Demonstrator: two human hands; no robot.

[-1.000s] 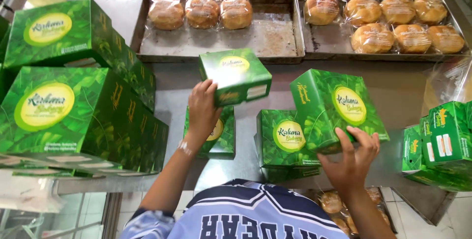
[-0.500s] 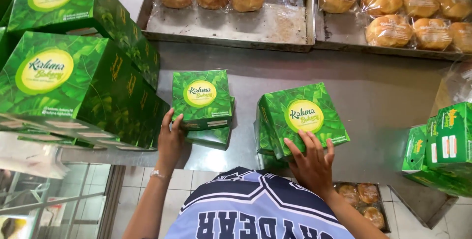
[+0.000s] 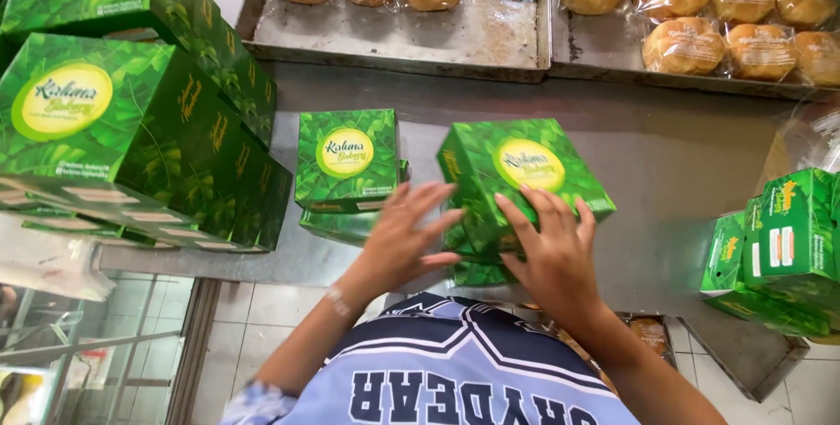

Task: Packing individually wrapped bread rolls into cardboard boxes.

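Both forearms reached up from the bottom of the frame over a pale blue jersey. The left hand point(image 3: 404, 234) was open with fingers spread, its fingertips close against the left side of a tilted green box point(image 3: 518, 176) at the centre of the frame; whether they touched it I could not tell. The right hand point(image 3: 553, 248) lay flat on that box's near face, fingers splayed and pressing, gripping nothing.

The boxes sat on a grey metal counter point(image 3: 682, 163), with tiled floor visible below its edge. Two metal trays point(image 3: 455, 36) of wrapped buns ran along the top of the frame.

The tilted box rested on another green box beneath it. Just left of it stood a second small stack of green boxes point(image 3: 347, 163), near the left hand. Larger green boxes point(image 3: 114, 119) were piled at the upper left, and small green cartons point(image 3: 779, 241) stood at the right edge.
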